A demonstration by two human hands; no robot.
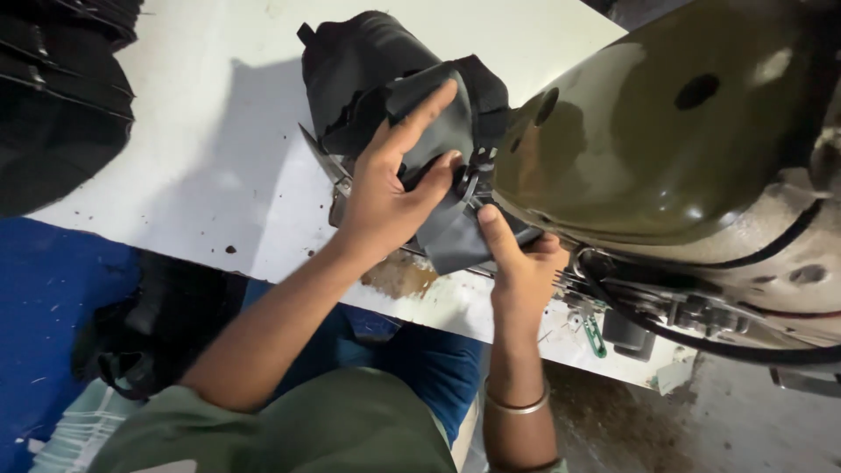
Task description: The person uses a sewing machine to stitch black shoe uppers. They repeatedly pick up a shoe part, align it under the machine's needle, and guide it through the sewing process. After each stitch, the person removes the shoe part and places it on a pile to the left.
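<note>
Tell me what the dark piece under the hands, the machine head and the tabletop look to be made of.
Dark piece: looks like matte black fabric or thin synthetic sheet; it folds and creases softly under the left hand and right hand. Machine head: likely painted metal, glossy olive with bright highlights and worn patches. Tabletop: smooth white, probably laminate; it shows stains and chipped spots.

No package, label, sign or screen shows anywhere around the white tabletop (219, 149). Nothing lying on it or beside it carries a printed tag, wrapper or display that can be made out.
</note>
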